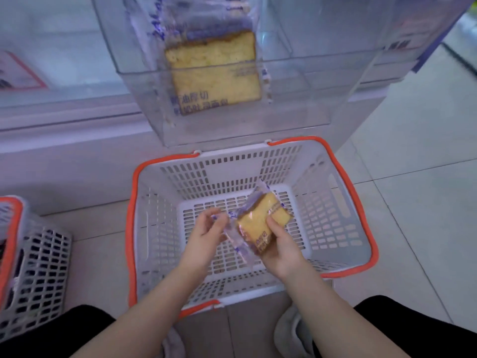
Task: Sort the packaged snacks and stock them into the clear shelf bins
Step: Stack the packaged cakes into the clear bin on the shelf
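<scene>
Far left there's a second white slotted plastic basket with an orange rim [38, 267] parked on the pale tiled floor [413, 202], can't really see what's in it. Moving in, the person's left hand [209, 228] has its grip pinched on the loose crinkly end of a clear plastic-wrapped slice of yellow sponge cake with purple print [258, 223], and the right hand [280, 244] has its grip curled round the slice itself from underneath, thumb on top. So the pack is held up over the bottom of the big white slotted plastic basket with the orange rim [348, 202], which looks otherwise emptied out. My guess is this thing weighs next to nothing and squashes easily, and the film is slippery, so holding it by the flat faces or the sealed end makes more sense than squeezing the edges. Straight above, a clear plastic shelf bin [296, 104] already has one matching cake slice pack [214, 71] standing up against its front wall, with free room to the right of it. Bin walls look slick and rigid, the opening is up top, and the white shelf unit [77, 156] sits close behind the basket, so it's a short lift up.
</scene>
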A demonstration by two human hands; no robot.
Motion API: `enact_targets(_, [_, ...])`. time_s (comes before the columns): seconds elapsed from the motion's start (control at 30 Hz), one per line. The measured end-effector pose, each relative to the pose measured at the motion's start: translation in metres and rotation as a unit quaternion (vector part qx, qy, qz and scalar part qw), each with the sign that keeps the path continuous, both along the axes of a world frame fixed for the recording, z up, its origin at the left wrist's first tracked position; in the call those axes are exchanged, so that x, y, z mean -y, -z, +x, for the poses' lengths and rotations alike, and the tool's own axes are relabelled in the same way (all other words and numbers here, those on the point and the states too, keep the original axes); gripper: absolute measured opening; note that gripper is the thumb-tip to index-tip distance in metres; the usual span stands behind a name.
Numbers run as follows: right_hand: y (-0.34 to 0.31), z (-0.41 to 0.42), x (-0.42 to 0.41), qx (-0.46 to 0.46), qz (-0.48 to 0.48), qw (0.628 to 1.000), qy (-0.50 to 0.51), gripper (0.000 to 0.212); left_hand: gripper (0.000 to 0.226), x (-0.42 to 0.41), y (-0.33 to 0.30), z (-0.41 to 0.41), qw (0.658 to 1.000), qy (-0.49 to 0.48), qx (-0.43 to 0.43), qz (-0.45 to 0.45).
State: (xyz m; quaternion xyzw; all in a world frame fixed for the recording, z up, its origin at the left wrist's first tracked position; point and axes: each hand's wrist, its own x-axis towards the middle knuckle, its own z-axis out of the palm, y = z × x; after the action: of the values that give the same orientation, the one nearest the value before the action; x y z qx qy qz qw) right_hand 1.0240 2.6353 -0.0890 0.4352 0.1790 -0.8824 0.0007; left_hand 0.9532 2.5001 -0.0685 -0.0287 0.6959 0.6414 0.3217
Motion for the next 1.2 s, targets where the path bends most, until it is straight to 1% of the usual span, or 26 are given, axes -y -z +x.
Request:
enact_targets(0.03, [-0.008, -0.002, 0.004, -0.014, 0.015, 1.0, 0.012, 0.039, 0.036, 0.002, -0.001, 0.004, 0.998, -0.03, 0.059, 0.013])
enact_targets(0.07, [-0.015, -0.002, 0.009, -0.034, 0.023, 0.999, 0.024, 0.044, 0.045, 0.003, -0.003, 0.008, 0.992, -0.051, 0.105, 0.041])
enact_targets(0.1, [-0.023, -0.003, 0.015, -0.053, 0.031, 0.998, 0.029, 0.05, 0.048, 0.005, -0.006, 0.013, 0.985, -0.064, 0.139, 0.078])
enact_targets(0.17, [-0.036, -0.001, 0.026, -0.09, 0.054, 0.994, 0.02, 0.053, 0.045, 0.009, -0.015, 0.018, 0.975, -0.084, 0.147, 0.145])
enact_targets(0.2, [-0.042, -0.001, 0.03, -0.099, 0.07, 0.992, 0.015, 0.053, 0.039, 0.01, -0.021, 0.019, 0.972, -0.098, 0.133, 0.164])
enact_targets(0.27, [-0.052, 0.0, 0.032, -0.106, 0.11, 0.988, 0.01, 0.05, 0.022, 0.016, -0.032, 0.016, 0.974, -0.122, 0.089, 0.171])
enact_targets(0.3, [-0.058, 0.0, 0.03, -0.105, 0.133, 0.985, 0.006, 0.041, 0.013, 0.019, -0.037, 0.013, 0.976, -0.129, 0.063, 0.165])
enact_targets(0.33, [-0.063, 0.001, 0.026, -0.094, 0.158, 0.983, 0.004, 0.026, 0.009, 0.023, -0.044, 0.008, 0.977, -0.133, 0.037, 0.162])
enact_targets(0.37, [-0.068, 0.001, 0.021, -0.074, 0.183, 0.98, 0.003, 0.012, 0.009, 0.027, -0.051, 0.004, 0.979, -0.132, 0.01, 0.155])
enact_targets(0.4, [-0.073, 0.001, 0.016, -0.054, 0.218, 0.975, 0.0, 0.01, 0.011, 0.031, -0.056, -0.001, 0.981, -0.128, -0.02, 0.143])
enact_targets(0.47, [-0.084, 0.001, 0.008, -0.032, 0.312, 0.949, -0.013, 0.019, 0.015, 0.04, -0.07, -0.006, 0.983, -0.107, -0.09, 0.119])
enact_targets(0.5, [-0.091, 0.001, 0.006, -0.038, 0.352, 0.935, -0.021, 0.022, 0.018, 0.041, -0.075, -0.007, 0.982, -0.095, -0.119, 0.113])
enact_targets(0.53, [-0.099, 0.001, 0.005, -0.061, 0.376, 0.924, -0.032, 0.02, 0.021, 0.041, -0.079, -0.007, 0.98, -0.086, -0.14, 0.112])
enact_targets(0.63, [-0.126, -0.001, 0.006, -0.123, 0.387, 0.913, -0.044, 0.02, 0.026, 0.041, -0.094, -0.006, 0.975, -0.084, -0.175, 0.107])
enact_targets(0.7, [-0.137, -0.002, 0.008, -0.136, 0.391, 0.91, -0.038, 0.017, 0.03, 0.042, -0.101, -0.005, 0.972, -0.093, -0.187, 0.104])
enact_targets(0.77, [-0.145, -0.002, 0.011, -0.131, 0.428, 0.893, -0.041, 0.014, 0.035, 0.045, -0.11, -0.005, 0.971, -0.101, -0.188, 0.109])
enact_targets(0.83, [-0.148, -0.002, 0.014, -0.11, 0.492, 0.862, -0.041, 0.018, 0.037, 0.048, -0.119, -0.005, 0.969, -0.107, -0.191, 0.113])
enact_targets(0.93, [-0.154, 0.0, 0.015, -0.091, 0.598, 0.796, -0.034, 0.023, 0.035, 0.051, -0.135, -0.004, 0.96, -0.136, -0.204, 0.134])
enact_targets(0.97, [-0.156, 0.0, 0.015, -0.091, 0.619, 0.779, -0.03, 0.024, 0.034, 0.051, -0.14, -0.003, 0.958, -0.144, -0.205, 0.14])
enact_targets(1.0, [-0.159, 0.0, 0.015, -0.094, 0.626, 0.774, -0.018, 0.023, 0.034, 0.05, -0.145, -0.001, 0.956, -0.15, -0.202, 0.149])
enact_targets(1.03, [-0.161, -0.001, 0.017, -0.099, 0.615, 0.783, -0.003, 0.023, 0.034, 0.049, -0.15, 0.0, 0.956, -0.155, -0.19, 0.162])
enact_targets(1.13, [-0.168, -0.004, 0.025, -0.103, 0.541, 0.834, 0.036, 0.023, 0.031, 0.045, -0.162, 0.002, 0.956, -0.158, -0.118, 0.216])
enact_targets(1.2, [-0.177, -0.006, 0.025, -0.109, 0.517, 0.848, 0.035, 0.02, 0.03, 0.044, -0.171, 0.0, 0.957, -0.156, -0.089, 0.226])
